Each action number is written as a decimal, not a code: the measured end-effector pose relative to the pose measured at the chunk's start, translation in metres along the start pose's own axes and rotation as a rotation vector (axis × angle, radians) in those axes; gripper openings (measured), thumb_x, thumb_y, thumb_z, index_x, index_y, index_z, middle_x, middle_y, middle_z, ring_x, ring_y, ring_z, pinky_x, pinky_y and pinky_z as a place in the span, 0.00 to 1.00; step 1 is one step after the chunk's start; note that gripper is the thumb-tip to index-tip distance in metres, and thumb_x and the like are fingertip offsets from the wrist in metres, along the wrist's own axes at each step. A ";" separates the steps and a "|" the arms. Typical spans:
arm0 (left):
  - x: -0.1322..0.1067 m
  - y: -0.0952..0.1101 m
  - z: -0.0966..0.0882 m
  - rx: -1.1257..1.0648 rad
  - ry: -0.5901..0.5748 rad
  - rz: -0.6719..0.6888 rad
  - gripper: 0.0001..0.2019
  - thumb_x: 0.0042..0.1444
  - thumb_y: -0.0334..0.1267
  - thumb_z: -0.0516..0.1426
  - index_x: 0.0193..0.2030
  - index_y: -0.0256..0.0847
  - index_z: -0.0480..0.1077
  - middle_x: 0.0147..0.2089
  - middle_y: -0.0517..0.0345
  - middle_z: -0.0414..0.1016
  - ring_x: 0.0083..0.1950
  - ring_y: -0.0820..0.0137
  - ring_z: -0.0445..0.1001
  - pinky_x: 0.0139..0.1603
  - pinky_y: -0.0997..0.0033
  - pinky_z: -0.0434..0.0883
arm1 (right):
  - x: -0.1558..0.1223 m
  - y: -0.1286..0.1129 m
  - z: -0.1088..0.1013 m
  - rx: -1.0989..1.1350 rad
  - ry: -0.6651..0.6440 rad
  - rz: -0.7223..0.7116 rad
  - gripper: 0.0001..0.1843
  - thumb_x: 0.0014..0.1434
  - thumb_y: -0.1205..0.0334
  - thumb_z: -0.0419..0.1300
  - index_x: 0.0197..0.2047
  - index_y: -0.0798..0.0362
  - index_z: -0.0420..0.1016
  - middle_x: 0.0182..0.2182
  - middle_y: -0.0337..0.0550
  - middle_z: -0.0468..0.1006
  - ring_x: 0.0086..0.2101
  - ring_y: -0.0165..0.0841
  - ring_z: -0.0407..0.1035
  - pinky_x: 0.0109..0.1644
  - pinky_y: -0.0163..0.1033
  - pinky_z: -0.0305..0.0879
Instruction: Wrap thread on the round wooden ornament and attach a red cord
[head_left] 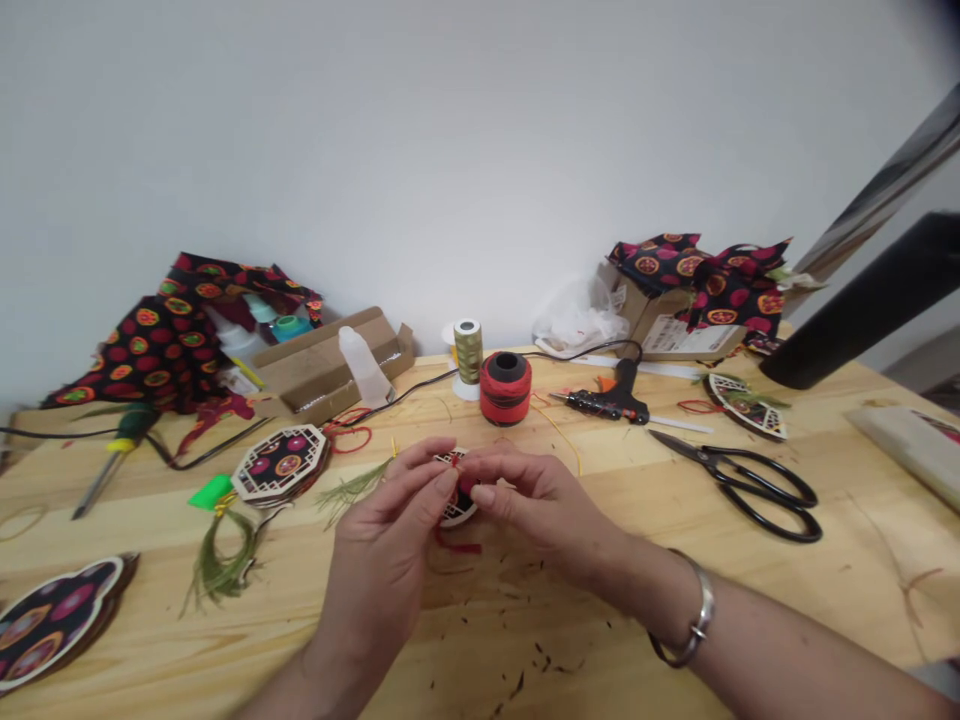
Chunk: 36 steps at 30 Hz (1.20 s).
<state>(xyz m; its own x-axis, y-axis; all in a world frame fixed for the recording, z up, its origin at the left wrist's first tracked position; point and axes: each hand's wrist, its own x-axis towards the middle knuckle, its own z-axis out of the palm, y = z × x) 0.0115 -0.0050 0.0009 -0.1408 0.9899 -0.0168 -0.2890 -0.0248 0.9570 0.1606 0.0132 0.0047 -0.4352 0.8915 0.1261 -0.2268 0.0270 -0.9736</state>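
My left hand (pixel 401 520) and my right hand (pixel 536 500) meet over the middle of the table, fingers bent and pinched close together. Between them is a small ornament (pixel 456 512) with a pale lattice frame over dark patterned fabric, partly hidden by the fingers. A red cord shows at its top between the fingertips, and a red end (pixel 459 546) hangs below. My left fingers grip the ornament's left side; the right thumb and fingers close at its right edge. Behind the hands stands a spool of red thread (pixel 505 392), with a green tassel (pixel 352 492) beside the left hand.
Black scissors (pixel 742 485) and a glue gun (pixel 611 398) lie to the right. At left are stacked octagonal ornaments (pixel 281 465), a screwdriver (pixel 120 450) and cloud-shaped pieces (pixel 64 620). Cardboard boxes (pixel 330 370), patterned cloth (pixel 150 345) and an olive thread spool (pixel 468 352) line the wall.
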 end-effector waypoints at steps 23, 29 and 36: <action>0.003 0.013 0.006 -0.199 0.036 -0.288 0.03 0.46 0.34 0.65 0.27 0.38 0.77 0.22 0.60 0.76 0.20 0.78 0.66 0.21 0.81 0.64 | -0.015 0.002 0.008 -0.209 -0.244 0.088 0.05 0.53 0.66 0.62 0.29 0.59 0.78 0.23 0.37 0.72 0.25 0.24 0.63 0.32 0.30 0.60; 0.007 0.012 0.002 -0.060 -0.008 -0.264 0.04 0.46 0.35 0.64 0.26 0.37 0.75 0.18 0.66 0.66 0.19 0.82 0.56 0.19 0.83 0.56 | -0.021 -0.010 0.002 -0.170 -0.557 0.223 0.04 0.52 0.67 0.62 0.30 0.60 0.77 0.22 0.35 0.70 0.22 0.21 0.60 0.26 0.26 0.59; 0.003 0.012 0.002 0.439 -0.262 -0.294 0.06 0.44 0.39 0.64 0.24 0.39 0.79 0.19 0.59 0.71 0.22 0.73 0.63 0.23 0.76 0.60 | -0.019 -0.039 -0.018 -0.090 -0.447 0.203 0.04 0.52 0.67 0.62 0.28 0.58 0.74 0.20 0.34 0.69 0.19 0.21 0.60 0.24 0.27 0.57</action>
<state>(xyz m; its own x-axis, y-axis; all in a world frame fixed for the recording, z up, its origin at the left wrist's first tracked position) 0.0096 -0.0025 0.0132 0.1403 0.9495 -0.2806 0.1461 0.2604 0.9544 0.1929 0.0031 0.0369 -0.7980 0.6024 -0.0175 -0.0313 -0.0703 -0.9970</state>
